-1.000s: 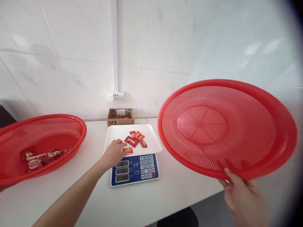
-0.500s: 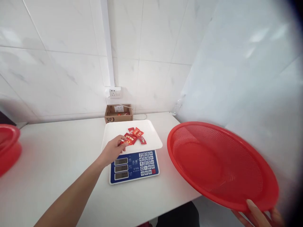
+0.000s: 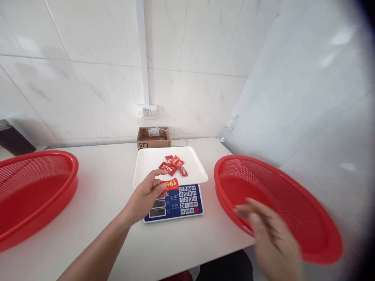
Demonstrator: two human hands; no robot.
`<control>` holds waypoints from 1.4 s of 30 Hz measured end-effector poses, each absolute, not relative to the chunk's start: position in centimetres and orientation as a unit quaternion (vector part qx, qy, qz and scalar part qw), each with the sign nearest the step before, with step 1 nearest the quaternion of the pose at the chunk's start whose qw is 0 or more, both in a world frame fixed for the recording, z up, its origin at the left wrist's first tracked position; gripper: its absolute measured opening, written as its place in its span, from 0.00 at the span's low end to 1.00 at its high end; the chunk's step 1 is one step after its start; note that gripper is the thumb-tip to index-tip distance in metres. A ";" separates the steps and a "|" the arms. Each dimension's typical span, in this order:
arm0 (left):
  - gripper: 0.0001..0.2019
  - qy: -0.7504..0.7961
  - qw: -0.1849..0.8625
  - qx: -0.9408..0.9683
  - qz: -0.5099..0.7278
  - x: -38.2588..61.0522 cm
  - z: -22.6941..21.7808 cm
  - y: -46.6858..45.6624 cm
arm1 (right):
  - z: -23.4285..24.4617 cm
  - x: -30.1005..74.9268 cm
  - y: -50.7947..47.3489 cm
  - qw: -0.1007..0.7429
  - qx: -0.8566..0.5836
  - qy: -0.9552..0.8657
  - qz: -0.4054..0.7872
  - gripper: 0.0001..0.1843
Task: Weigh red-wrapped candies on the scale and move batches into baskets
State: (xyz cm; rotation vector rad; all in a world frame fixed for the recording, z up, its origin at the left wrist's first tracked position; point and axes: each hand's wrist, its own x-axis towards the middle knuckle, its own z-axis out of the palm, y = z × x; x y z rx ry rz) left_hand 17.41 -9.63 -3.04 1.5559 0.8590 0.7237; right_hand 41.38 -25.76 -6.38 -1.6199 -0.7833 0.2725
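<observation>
My left hand [image 3: 149,193] pinches a small red wrapped packet [image 3: 170,185] with yellow print between thumb and fingers, just above the front edge of the scale's white tray [image 3: 146,158]. Several more red packets [image 3: 175,160] lie in a loose cluster on that tray. Below it shows the scale's blue panel [image 3: 172,207], with number keys and displays, partly covered by my left hand. My right hand [image 3: 272,238], blurred, is in front of the right red plastic basket [image 3: 310,218]; its fingers look stretched out and nothing shows in them.
Another red mesh basket [image 3: 38,199] stands at the left, with a dark bottle [image 3: 14,138] behind it. A cardboard box [image 3: 154,144] holding some small red items sits against the wall, below a socket [image 3: 150,112]. The white table [image 3: 102,183] ends near my legs.
My left hand has lifted one packet off the tray toward me. My right hand has let go of the right basket's rim and moved left. The view has turned left, showing more of the left basket.
</observation>
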 end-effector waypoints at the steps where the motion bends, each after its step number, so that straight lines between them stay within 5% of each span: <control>1: 0.18 0.361 0.574 0.664 0.315 17.5 -3.0 -10.3 | -5.6 39.9 -24.2 0.583 -0.682 -0.398 0.192 0.21; 4: 0.20 0.333 0.585 0.667 0.321 17.4 -3.0 -11.7 | -4.0 36.0 -20.0 0.523 -0.566 -0.503 0.392 0.24; 7: 0.21 0.311 0.602 0.665 0.315 17.0 -3.3 -12.4 | -3.9 33.7 -17.6 0.500 -0.515 -0.525 0.457 0.25; 17: 0.22 0.317 0.571 0.653 0.385 17.1 -5.3 -12.8 | -4.8 32.9 -17.5 0.498 -0.568 -0.632 0.176 0.17; 27: 0.21 0.392 0.352 0.731 0.434 16.8 -6.8 -10.3 | -5.2 33.6 -14.4 0.484 -0.627 -0.574 0.207 0.14; 42: 0.24 0.422 0.357 0.708 0.440 15.1 -3.5 -4.8 | -4.4 33.1 -5.8 0.178 -0.708 -0.680 0.065 0.12</control>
